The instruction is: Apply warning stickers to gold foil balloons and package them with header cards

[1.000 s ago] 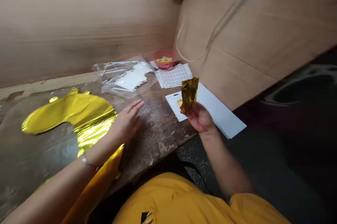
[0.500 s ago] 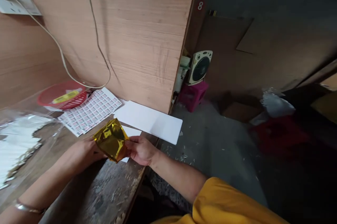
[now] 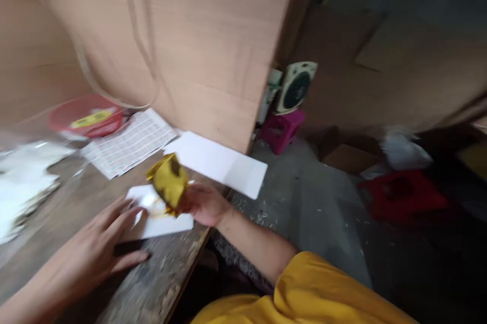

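A shiny gold foil packet (image 3: 172,183) is pinched in my right hand (image 3: 207,205), raised slightly over the table and blurred by motion. Under it lies a white card-like piece (image 3: 163,226) with rounded corners, flat on the wood; the packet casts a yellowish reflection on it. My left hand (image 3: 102,243) has its thumb and fingers spread, with the fingertips at the left part of the white piece. Whether they press on it or only hover, I cannot tell. Behind the packet are a stack of white paper strips (image 3: 228,167) and printed label sheets (image 3: 129,144).
A red plastic basket (image 3: 85,129) with something yellow inside stands at the back left. White thin material (image 3: 26,187) lies at far left. A wooden panel (image 3: 198,60) closes the back. On the right are a fan (image 3: 297,88), a pink stool (image 3: 281,129) and a red stool (image 3: 403,194).
My left hand has let go of the gold foil packet and moved down to the left, spreading its fingers. The packet stays in my right hand, now tilted, and more of the white piece shows.
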Available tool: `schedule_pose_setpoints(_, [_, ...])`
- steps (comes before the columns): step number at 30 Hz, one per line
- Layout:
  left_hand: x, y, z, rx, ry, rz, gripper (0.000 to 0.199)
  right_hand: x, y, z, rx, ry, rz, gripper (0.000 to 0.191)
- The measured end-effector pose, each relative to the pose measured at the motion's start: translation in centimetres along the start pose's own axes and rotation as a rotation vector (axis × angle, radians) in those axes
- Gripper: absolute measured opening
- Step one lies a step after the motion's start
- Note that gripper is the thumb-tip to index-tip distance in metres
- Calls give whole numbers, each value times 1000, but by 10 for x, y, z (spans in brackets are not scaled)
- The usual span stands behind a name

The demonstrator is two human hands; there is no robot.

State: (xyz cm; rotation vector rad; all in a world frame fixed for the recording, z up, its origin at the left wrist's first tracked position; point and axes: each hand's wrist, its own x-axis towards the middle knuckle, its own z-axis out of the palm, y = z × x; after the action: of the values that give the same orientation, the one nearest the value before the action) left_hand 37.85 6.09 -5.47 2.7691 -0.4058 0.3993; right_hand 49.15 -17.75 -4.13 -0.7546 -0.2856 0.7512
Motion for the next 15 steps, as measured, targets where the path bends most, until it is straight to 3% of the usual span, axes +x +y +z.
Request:
schedule_pose_setpoints(3, [10,24,-9,71,-77,-51,80,-5,-3,1,46,-1,9,30])
schedule_pose_setpoints(6, [17,25,-12,112,-127,-103,60,0,-3,-4,52,-29,43,21])
schedule_pose_setpoints(10, [17,34,-11,142,-172,-125,31,2,-1,-10,-224,33,-65,20])
schedule_pose_setpoints(15, [29,59,-13,174,-110,-298,30,3,-3,-15,-427,22,-175,24])
